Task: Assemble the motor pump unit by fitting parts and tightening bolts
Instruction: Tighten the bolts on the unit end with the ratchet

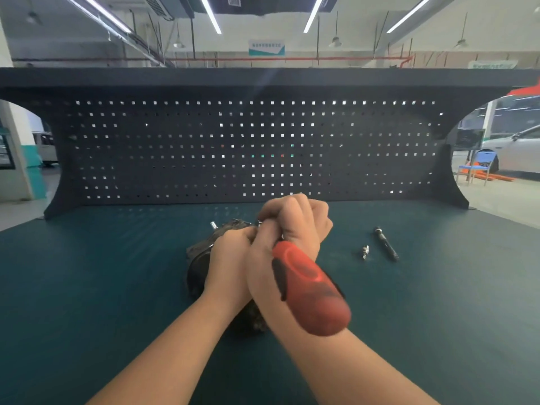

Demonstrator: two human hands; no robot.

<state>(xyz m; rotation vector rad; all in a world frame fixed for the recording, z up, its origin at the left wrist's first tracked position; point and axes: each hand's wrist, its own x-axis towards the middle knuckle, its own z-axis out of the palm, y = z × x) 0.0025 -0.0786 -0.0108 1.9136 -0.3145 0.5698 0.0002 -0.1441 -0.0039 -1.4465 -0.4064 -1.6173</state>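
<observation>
Motor pump unit (201, 258): long axis toward pegboard (204, 147). Left hand (230, 252) curled on it. Right hand (295, 226) gripping red-handled driver (309, 290), tip apparently at unit's far end.

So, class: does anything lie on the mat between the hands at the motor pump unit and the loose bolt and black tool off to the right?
Nothing visible does. Bare green mat separates the hands on the motor pump unit from the loose bolt and black tool.
</observation>
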